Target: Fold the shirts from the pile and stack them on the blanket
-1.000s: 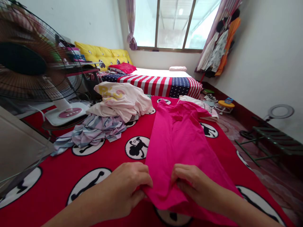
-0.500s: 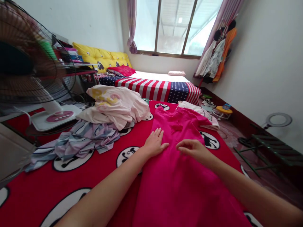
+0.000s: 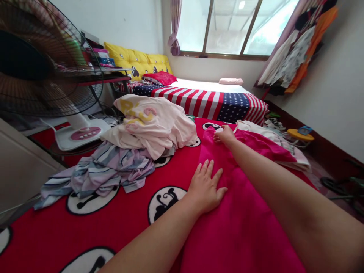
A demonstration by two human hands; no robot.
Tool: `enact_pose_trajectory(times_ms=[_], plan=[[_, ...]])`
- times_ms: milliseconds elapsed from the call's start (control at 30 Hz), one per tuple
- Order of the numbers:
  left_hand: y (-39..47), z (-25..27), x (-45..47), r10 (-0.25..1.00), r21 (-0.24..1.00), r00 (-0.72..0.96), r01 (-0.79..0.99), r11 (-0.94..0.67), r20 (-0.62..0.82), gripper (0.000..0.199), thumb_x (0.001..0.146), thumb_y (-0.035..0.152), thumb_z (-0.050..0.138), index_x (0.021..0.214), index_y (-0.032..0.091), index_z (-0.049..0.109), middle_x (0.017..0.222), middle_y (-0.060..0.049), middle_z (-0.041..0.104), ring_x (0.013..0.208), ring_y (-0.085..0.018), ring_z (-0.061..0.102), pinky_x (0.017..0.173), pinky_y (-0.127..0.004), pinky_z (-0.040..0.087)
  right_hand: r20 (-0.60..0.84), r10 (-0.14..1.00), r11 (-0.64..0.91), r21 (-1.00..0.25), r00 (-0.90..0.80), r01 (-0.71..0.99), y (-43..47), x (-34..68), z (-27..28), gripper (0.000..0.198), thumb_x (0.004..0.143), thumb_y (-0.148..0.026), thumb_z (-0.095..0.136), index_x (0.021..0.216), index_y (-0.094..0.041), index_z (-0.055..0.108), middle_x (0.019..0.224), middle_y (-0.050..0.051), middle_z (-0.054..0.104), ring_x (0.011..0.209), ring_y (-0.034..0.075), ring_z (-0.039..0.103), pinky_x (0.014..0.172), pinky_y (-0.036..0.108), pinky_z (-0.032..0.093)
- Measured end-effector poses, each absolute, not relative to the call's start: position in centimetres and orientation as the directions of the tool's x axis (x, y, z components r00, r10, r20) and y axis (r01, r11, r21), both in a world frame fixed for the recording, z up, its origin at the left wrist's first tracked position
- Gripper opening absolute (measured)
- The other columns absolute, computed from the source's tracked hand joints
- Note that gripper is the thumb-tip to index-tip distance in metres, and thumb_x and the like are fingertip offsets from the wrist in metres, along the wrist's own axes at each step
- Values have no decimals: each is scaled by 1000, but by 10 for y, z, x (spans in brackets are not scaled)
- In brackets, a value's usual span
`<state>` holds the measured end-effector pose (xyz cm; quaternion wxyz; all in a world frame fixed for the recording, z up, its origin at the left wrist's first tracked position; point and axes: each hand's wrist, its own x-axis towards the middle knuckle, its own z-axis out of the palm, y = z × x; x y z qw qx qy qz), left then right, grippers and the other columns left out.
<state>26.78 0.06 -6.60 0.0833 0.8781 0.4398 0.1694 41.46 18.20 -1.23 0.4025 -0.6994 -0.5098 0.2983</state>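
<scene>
A bright pink dress (image 3: 241,223) lies spread lengthwise before me on a red blanket (image 3: 127,223) with black-and-white round prints. My left hand (image 3: 206,187) rests flat on the dress's left side, fingers spread. Farther up, at the neck end of the dress, my right hand (image 3: 226,136) has its fingers curled down onto the fabric, seemingly pinching it; the fingertips are partly hidden. My right forearm crosses above the dress and covers part of it. White clothing (image 3: 273,134) lies beyond the dress on the right.
A cream T-shirt (image 3: 159,121) and a crumpled striped garment (image 3: 110,168) lie heaped on the left. An electric fan (image 3: 85,132) stands beside them. Behind is a bed with a stars-and-stripes cover (image 3: 196,100). Clothes (image 3: 298,53) hang by the window; a yellow stool (image 3: 300,134) stands at right.
My right hand has moved forward from the middle of the dress to its neck end. My left hand stays flat on the dress with fingers more spread. The view has turned left and come nearer.
</scene>
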Motion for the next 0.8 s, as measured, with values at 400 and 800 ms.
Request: enact_pose_trajectory(times_ms=[400,800], plan=[[-2,-66,268,809,341,538,733,-588,238,64,93,55,36,145,19,41,156,-17,25,146,-30,15,118,-49,14,110,983,8,-820,144,572,209,395,-17,9,82,-10,61,92,-10,63,66,3,65,51,9,58,45,17,45],[-2,-67,269,833,356,498,754,-553,241,65,90,58,41,145,24,40,159,-12,20,146,-33,11,118,-51,14,427,895,141,-549,131,824,161,439,-21,29,77,-26,65,104,-16,67,116,16,64,114,34,56,97,50,43]])
